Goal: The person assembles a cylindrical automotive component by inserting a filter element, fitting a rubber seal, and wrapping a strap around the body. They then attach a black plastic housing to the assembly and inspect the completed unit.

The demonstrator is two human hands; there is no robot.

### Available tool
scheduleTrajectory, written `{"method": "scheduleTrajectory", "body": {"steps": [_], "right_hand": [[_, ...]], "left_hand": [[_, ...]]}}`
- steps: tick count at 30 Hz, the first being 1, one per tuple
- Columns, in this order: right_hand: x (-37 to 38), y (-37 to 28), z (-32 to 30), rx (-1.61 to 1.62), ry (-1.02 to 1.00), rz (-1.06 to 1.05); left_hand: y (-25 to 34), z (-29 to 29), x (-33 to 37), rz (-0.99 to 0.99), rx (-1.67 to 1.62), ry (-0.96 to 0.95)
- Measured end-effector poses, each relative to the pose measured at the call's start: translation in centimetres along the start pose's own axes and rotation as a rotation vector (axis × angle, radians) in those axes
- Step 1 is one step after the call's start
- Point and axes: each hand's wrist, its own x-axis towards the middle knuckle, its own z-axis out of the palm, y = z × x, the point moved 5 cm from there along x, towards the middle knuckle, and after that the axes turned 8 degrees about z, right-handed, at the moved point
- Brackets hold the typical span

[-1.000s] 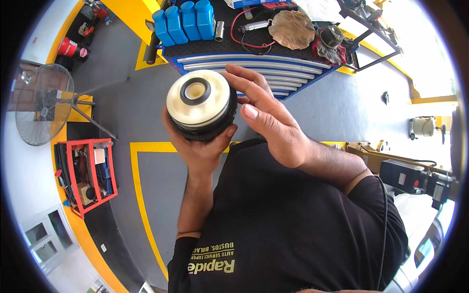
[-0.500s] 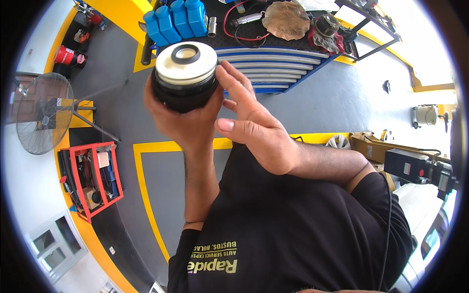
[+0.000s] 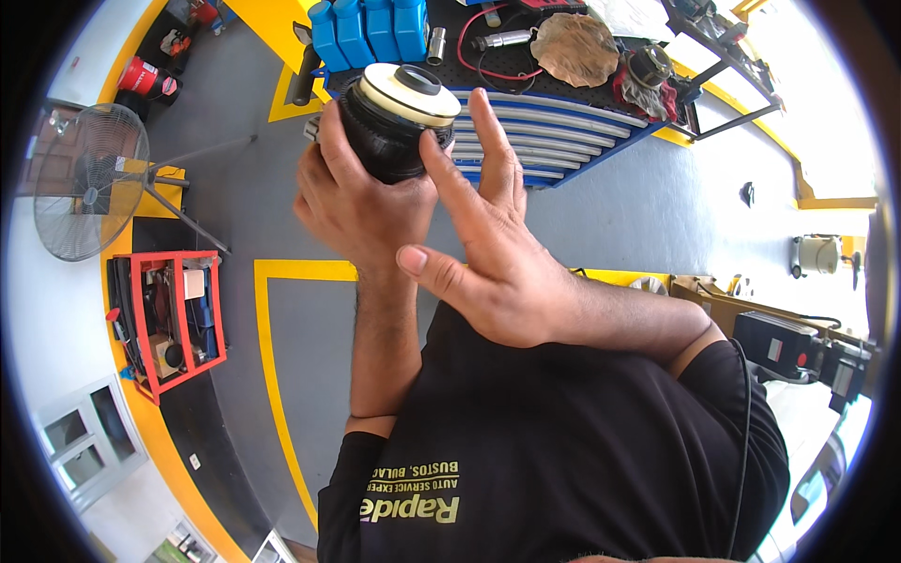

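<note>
My left hand [image 3: 366,211] holds up a black, cup-shaped filter housing [image 3: 383,141], its fingers wrapped round the lower side. A cream-coloured round filter element [image 3: 383,92] sits in its mouth and stands a little above the rim. On top of the element is a raised black ring [image 3: 419,80]. The housing is tilted slightly to the right. My right hand [image 3: 497,267] is beside it on the right, fingers spread and thumb held apart. One of its fingertips is at the housing's right side; I cannot tell if it touches.
Beyond my hands stands a blue tool cabinet [image 3: 572,155] with silver drawer edges. On its top are several blue bottles [image 3: 380,33], a metal socket [image 3: 436,45], a red hose [image 3: 462,47] and crumpled brown material [image 3: 574,49]. At left are a standing fan [image 3: 91,183] and a red rack [image 3: 178,324].
The housing has moved to the right and tipped, so more of its black side shows. My right hand's fingers have spread and lifted. The left hand keeps its hold.
</note>
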Motion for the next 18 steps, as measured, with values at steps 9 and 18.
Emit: {"method": "scheduleTrajectory", "body": {"steps": [9, 18], "right_hand": [[0.8, 0.3, -2.3, -0.681, 0.214, -0.191], [3.2, -2.3, -6.4, -0.809, 0.278, -0.422]], "left_hand": [[-0.4, -0.5, -0.1, 0.046, -0.126, 0.030], [0.9, -2.0, -0.4, 0.272, -0.173, 0.099]]}}
